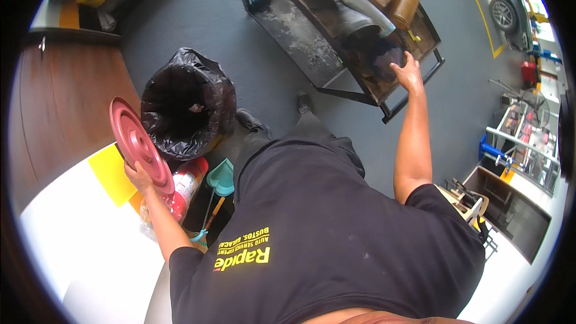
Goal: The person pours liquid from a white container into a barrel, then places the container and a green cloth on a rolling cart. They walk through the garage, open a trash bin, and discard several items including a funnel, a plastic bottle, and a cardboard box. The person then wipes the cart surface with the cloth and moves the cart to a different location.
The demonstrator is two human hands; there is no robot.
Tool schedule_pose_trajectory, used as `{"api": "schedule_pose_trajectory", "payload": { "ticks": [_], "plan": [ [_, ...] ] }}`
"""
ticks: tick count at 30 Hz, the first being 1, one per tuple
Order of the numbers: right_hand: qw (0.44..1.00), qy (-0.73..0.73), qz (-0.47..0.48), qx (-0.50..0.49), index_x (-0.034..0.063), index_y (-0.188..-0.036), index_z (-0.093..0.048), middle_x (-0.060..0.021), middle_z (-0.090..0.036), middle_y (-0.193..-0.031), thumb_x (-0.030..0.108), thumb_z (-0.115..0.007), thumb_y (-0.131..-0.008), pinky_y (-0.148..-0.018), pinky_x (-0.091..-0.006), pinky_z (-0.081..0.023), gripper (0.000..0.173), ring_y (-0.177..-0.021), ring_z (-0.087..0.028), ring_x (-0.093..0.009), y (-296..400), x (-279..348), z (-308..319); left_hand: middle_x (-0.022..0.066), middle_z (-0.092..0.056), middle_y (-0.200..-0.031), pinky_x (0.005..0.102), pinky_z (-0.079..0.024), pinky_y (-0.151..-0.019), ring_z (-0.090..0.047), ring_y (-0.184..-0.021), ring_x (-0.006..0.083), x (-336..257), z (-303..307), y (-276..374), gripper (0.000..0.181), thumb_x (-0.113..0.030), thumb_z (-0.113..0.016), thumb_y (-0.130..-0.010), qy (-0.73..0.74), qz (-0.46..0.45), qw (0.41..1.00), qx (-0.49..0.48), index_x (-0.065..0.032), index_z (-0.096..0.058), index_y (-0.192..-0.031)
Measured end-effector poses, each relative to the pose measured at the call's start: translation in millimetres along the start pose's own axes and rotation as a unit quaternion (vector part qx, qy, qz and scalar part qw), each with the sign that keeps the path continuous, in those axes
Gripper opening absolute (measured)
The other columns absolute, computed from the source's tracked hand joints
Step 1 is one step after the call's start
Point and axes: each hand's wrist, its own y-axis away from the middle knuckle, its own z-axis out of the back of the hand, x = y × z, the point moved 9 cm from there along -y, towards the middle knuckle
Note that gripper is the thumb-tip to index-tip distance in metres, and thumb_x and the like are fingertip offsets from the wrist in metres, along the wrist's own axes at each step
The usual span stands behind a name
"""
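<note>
My left hand (138, 176) grips the edge of a round reddish-pink plastic lid (140, 141), held tilted beside a trash bin lined with a black plastic bag (218, 85). A small crumpled scrap (196, 108) shows inside the bin. My right hand (408, 72) reaches to the near end of a wooden-topped metal workbench (382, 92), thumb and finger spread at a dark, blurred thing (388, 59). Whether it is held is unclear. Near it lie a grey cylindrical container (355, 20), a silver tube-like item (366, 6) and a brown bottle (405, 4).
A teal dustpan (221, 177) and a red-and-white plastic-wrapped item (184, 186) stand beside the bin. A brown wooden panel (76, 112) is at the left. The bench has a lower metal shelf (292, 36). A parked car (501, 4) is at the upper right.
</note>
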Motion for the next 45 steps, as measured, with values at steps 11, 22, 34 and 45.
{"api": "schedule_pose_trajectory", "payload": {
  "ticks": [11, 22, 34, 45],
  "plan": [
    [0.981, 0.157, -0.052, 0.107, 0.0312, -0.157, -0.014, -0.0184, -0.024, -0.158, 0.047, -0.092, -0.052, -0.113, -0.0639, -0.025, 0.132, -0.146, -0.022, -0.042, -53.1, -1.3, -31.6, 0.0257, -0.055, -0.129, 0.0428, -0.042, -0.100, -0.055, -0.116, 0.0367, -9.4, 18.4, 41.9, 0.051, -0.027, -0.050, -0.095, 0.217, 0.087, 0.972, -0.017, 0.0090, -0.048, -0.132],
    [0.992, 0.111, 0.036, -0.039, 0.0182, -0.135, -0.058, -0.0160, -0.061, -0.127, 0.036, -0.077, -0.073, -0.102, -0.0459, -0.046, 0.067, -0.123, -0.054, -0.035, -41.0, 30.8, -6.1, 0.0271, -0.058, -0.126, 0.0433, -0.044, -0.097, -0.056, -0.112, 0.0389, 84.7, -2.6, 59.0, 0.053, -0.031, -0.048, -0.096, 0.135, 0.208, 0.969, -0.005, 0.0097, -0.052, -0.129],
    [0.864, -0.474, 0.136, 0.098, 0.0027, -0.132, -0.053, -0.0085, -0.064, -0.120, 0.031, -0.070, -0.089, -0.093, -0.0376, -0.051, 0.054, -0.106, -0.064, -0.021, -28.1, -55.2, 160.3, 0.0246, -0.062, -0.124, 0.0425, -0.046, -0.097, -0.059, -0.110, 0.0349, 184.4, -8.3, 103.7, 0.053, -0.036, -0.047, -0.097, 0.085, 0.218, 0.970, -0.060, 0.0081, -0.061, -0.122],
    [0.720, -0.179, 0.457, 0.491, -0.0020, -0.130, -0.056, -0.0075, -0.063, -0.108, 0.013, -0.072, -0.068, -0.091, -0.0297, -0.048, 0.065, -0.097, -0.060, -0.017, 231.4, 394.3, -29.0, 0.0216, -0.062, -0.123, 0.0382, -0.043, -0.097, -0.059, -0.112, 0.0307, 91.6, -24.2, 139.5, 0.051, -0.030, -0.058, -0.091, 0.325, 0.328, 0.884, -0.081, 0.0081, -0.057, -0.124]
  ]
}}
